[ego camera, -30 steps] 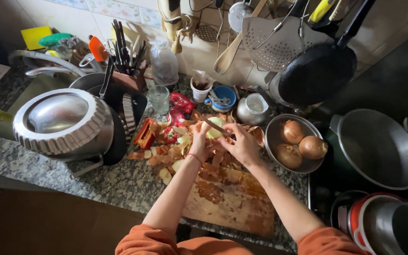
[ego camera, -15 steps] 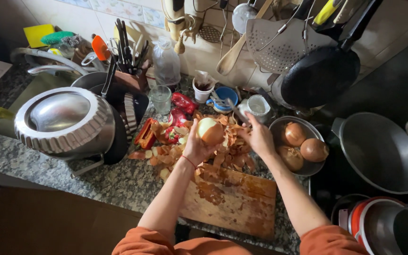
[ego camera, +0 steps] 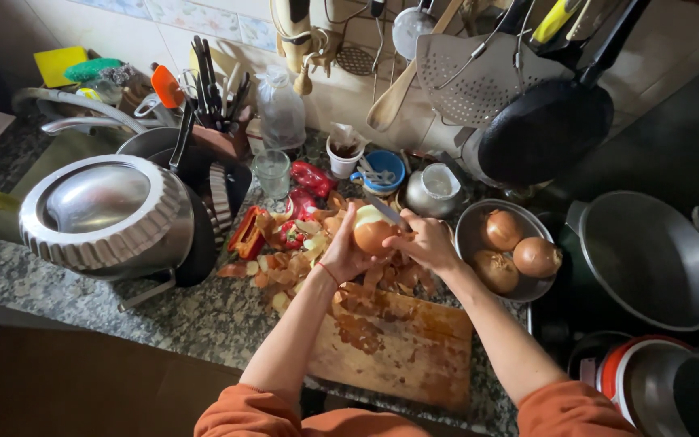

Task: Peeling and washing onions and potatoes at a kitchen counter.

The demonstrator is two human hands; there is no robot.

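Here, above the wooden cutting board (ego camera: 402, 348) on the stone surface (ego camera: 163, 316), the left hand (ego camera: 345, 252) cups a half-peeled onion (ego camera: 372, 229). The right hand (ego camera: 420, 240) grips a knife (ego camera: 383, 210), its blade touching the onion's top. Peelings (ego camera: 297, 259) lie around. Just beside them, a metal bowl (ego camera: 471, 231) holds 3 onions.

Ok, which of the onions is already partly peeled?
The brown onion held in the left hand: its top shows pale flesh. The three in the round metal bowl keep full brown skins.
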